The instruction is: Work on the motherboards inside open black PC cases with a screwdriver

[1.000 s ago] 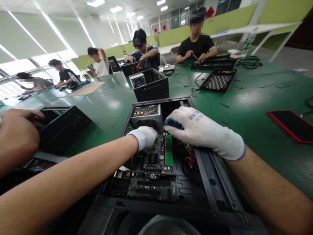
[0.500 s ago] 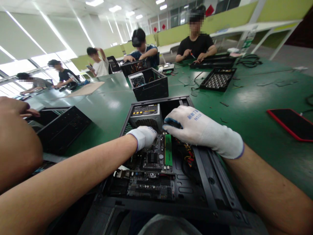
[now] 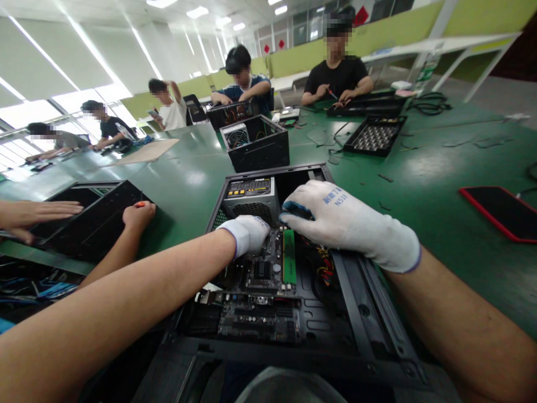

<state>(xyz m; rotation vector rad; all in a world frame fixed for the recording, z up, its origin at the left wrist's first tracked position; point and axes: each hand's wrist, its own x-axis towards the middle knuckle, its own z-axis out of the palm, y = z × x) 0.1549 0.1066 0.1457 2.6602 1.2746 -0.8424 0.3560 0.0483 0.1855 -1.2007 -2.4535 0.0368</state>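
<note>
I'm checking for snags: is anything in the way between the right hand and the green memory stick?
Nothing visible is. The right hand has its thumb near the stick's far end; whether they touch is unclear. The left hand is left of the green memory stick, not between.

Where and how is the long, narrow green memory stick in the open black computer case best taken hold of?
Probably by the free long edge of the green memory stick, pinched from above, towards its near end. It runs away from the viewer, its near white clips are uncovered, and the computer case opens upward; the white-gloved right hand crowds its far end.
</note>
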